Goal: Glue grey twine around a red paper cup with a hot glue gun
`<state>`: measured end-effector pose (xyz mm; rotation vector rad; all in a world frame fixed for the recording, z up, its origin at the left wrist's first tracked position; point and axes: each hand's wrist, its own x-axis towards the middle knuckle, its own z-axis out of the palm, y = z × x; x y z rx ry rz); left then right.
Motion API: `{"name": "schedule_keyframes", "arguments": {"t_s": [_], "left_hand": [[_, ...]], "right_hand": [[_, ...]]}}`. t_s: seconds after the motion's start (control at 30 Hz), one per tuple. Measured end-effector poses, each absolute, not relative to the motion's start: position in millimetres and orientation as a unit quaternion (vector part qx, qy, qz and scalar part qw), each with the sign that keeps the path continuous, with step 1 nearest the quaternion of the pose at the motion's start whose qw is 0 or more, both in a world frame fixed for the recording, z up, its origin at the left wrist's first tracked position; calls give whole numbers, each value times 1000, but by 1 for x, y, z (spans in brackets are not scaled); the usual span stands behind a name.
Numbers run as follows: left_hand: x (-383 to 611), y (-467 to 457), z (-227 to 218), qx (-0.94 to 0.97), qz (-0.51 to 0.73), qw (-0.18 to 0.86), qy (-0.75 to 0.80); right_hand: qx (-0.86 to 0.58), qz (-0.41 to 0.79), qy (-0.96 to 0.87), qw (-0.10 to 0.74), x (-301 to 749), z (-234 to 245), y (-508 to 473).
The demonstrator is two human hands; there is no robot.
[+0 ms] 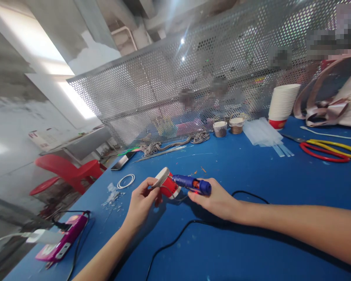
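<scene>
My left hand (142, 199) is closed around a small red paper cup (168, 184) with a white rim, held on its side just above the blue table (251, 179). A thin cord runs along the cup. My right hand (215, 200) grips a blue glue gun (191, 183). Its nozzle points left and touches the cup's side. The gun's black cable (175, 238) trails across the table toward me.
A stack of white cups (282, 103), clear glue sticks (265, 134), scissors with red and yellow handles (327, 148) and two small wrapped cups (228, 127) lie farther back. Bundles of cord (175, 143), a phone (123, 160), a pink power strip (62, 240), a perforated metal screen (178, 86).
</scene>
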<state>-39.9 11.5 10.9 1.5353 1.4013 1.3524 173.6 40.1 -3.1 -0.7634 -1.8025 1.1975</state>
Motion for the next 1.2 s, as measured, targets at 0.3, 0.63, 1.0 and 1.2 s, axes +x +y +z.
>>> {"name": "schedule_keyframes", "arguments": {"t_s": [0.3, 0.63, 1.0, 1.2], "left_hand": [[-28, 7, 15, 518, 536, 358, 562], [-11, -3, 17, 523, 488, 396, 576], [-3, -6, 19, 520, 468, 417, 580], [-4, -7, 18, 525, 457, 433, 573]], "right_hand": [[-253, 378, -716, 529, 171, -1, 41], [-234, 302, -771, 509, 155, -8, 44], [-257, 255, -787, 499, 157, -10, 49], [-268, 269, -780, 498, 159, -7, 51]]}}
